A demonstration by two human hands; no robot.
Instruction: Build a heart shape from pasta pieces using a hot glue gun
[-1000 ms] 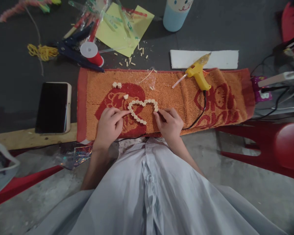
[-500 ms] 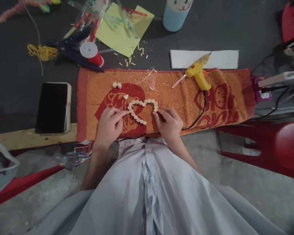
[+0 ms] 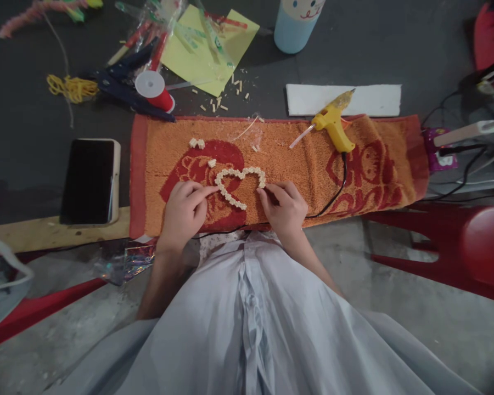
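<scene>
A heart-shaped outline of small pale pieces [image 3: 229,198] rests on an orange and red towel [image 3: 280,164], with a gap along its lower right side. My left hand [image 3: 186,211] lies to its left, the index finger stretched out to touch the outer edge and the other fingers loosely bent. On the opposite side, my right hand [image 3: 285,208] pinches the free right end between thumb and index finger. Several small pale clusters [image 3: 196,143] sit on the towel above the heart. A yellow glue gun [image 3: 332,120] with a clear glue stick lies at the upper right.
A phone [image 3: 89,181] lies left of the towel. Behind are dark blue cutters [image 3: 123,88], a red thread spool [image 3: 161,99], yellow paper [image 3: 230,38], pale offcuts [image 3: 219,102], a white strip [image 3: 300,99] and a blue bottle [image 3: 294,30]. The glue gun's cord [image 3: 337,192] crosses the towel.
</scene>
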